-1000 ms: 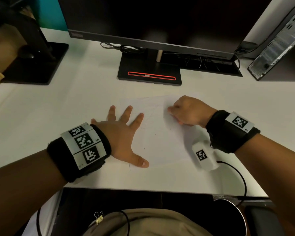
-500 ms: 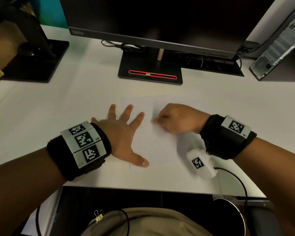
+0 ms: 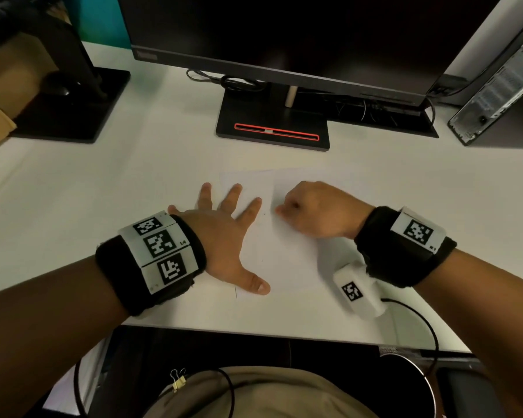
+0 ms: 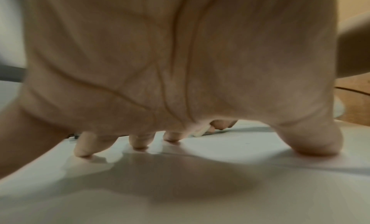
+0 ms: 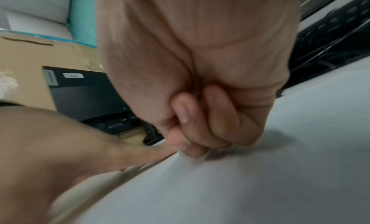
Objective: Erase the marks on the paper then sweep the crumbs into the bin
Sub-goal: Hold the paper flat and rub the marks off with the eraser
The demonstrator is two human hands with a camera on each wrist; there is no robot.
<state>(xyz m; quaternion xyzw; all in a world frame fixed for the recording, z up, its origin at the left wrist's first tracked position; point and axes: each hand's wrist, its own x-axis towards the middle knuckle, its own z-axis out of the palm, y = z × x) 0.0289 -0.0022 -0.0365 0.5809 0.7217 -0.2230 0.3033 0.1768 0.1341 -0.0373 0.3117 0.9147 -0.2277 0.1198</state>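
My right hand [image 3: 316,211] has slid leftward across the paper [image 3: 280,254] since a second ago, and I see it pinching a small pale eraser [image 4: 200,133] against the sheet, just beside my left index fingertip. My left hand [image 3: 224,236] stays splayed flat, fingers straight, pressing the paper's left part onto the white desk [image 3: 103,191]. The bin [image 3: 417,384] sits below the desk's near edge, to my right.

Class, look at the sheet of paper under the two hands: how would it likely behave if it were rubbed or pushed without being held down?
The paper looks thin and flat, so probably light and floppy. On the smooth white desk it would likely slide or crumple; hence the left hand spread flat on it. The right hand rubs beside those fingers.
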